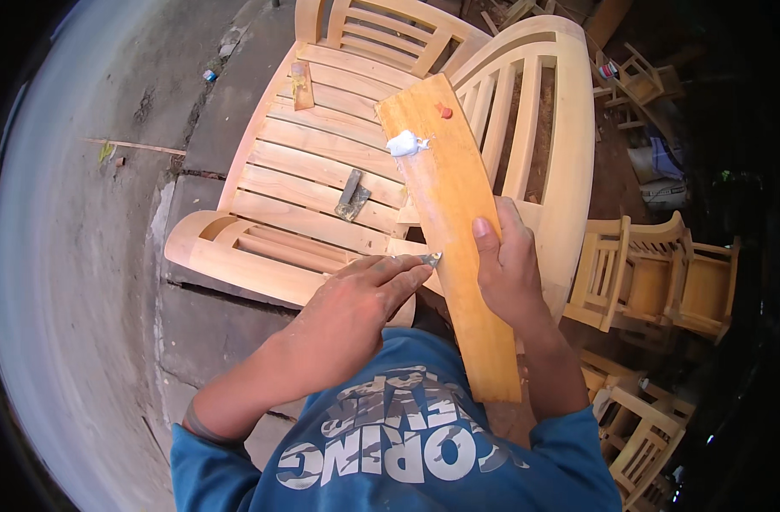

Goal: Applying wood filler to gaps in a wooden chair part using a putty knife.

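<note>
My right hand (505, 264) grips a long orange-brown wooden board (450, 205) by its right edge, thumb on the face. The board slants from my lap up over the chair. A white blob of filler (404, 143) sits near its upper left edge, and a small red piece (443, 110) lies above that. My left hand (356, 307) is closed around a small metal scraper (430, 258), its tip touching the board's left edge.
An unfinished slatted wooden chair (322, 171) lies in front of me, with a metal putty knife (352, 194) and a small wood block (302, 85) on its slats. More unfinished chairs (654, 273) stand at right. Concrete floor (74, 239) spreads left.
</note>
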### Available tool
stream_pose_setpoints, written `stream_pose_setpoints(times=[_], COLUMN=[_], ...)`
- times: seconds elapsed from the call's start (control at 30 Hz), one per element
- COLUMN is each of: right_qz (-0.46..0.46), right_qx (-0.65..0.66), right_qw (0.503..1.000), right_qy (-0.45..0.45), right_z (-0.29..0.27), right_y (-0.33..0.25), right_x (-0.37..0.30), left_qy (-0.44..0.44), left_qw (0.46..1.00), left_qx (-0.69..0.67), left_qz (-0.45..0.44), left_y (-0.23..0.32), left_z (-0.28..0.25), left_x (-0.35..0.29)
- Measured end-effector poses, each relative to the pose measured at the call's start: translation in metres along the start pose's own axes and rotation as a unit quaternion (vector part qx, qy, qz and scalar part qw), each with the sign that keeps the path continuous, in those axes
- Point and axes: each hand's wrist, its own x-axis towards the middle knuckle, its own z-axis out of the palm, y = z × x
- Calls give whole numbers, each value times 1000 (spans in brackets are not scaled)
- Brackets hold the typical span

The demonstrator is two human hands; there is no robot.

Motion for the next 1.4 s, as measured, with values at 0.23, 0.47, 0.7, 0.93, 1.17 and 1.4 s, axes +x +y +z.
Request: stream_pose_setpoints(times=[0.23, 0.47, 0.7, 0.93, 1.17, 1.4], right_qz=[66, 90, 71, 30, -6, 36], right_qx=[-11, 116, 84, 199, 307, 308], right_qw=[998, 983, 978, 970, 950, 947], right_qy=[5, 109, 179, 137, 55, 90], right_z=[-7, -89, -99, -104, -106, -117], right_y=[22, 80, 105, 112, 113, 119], right_x=[7, 8, -4, -6, -3, -11], left_qy=[-120, 9, 55, 46, 63, -29], left_qw=[956, 873, 916, 924, 952, 887], left_qx=[-266, -443, -378, -357, -278, -441], left_qz=[-33, -205, -126, -129, -108, -134], left_y=[-35, -111, -114, -108, -94, -132], left_z=[8, 120, 173, 179, 187, 157], left_x=[9, 6, 25, 29, 27, 15])
